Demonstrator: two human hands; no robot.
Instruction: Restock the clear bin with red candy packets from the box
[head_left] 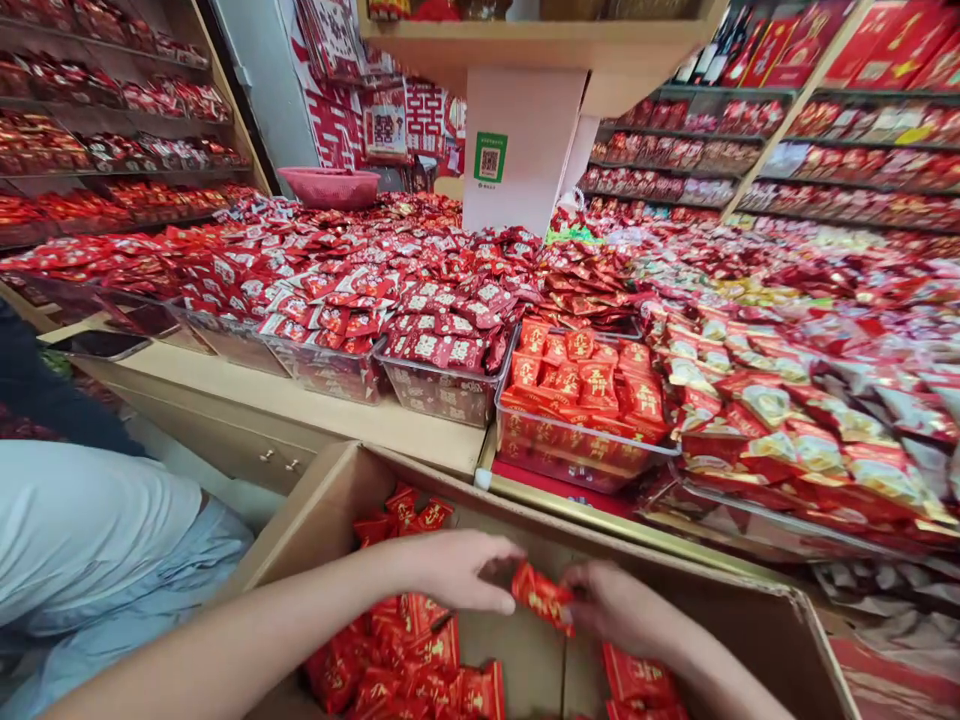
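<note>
Both my hands reach into a brown cardboard box point(322, 520) holding several red sweet packets point(409, 660). My left hand point(457, 568) is curled, its fingers pinching one end of a red packet with gold print point(541, 597). My right hand point(611, 605) grips the other end of the same packet. The packet hangs just above the box floor, between the two hands. More red packets lie under my right wrist point(637, 680).
Beyond the box a counter carries clear plastic bins point(577, 440) heaped with red sweets. A pink basket point(330, 185) sits at the back left. A white pillar with a green QR sign point(490, 157) stands centre. Another person in a light shirt point(82, 530) is at the left.
</note>
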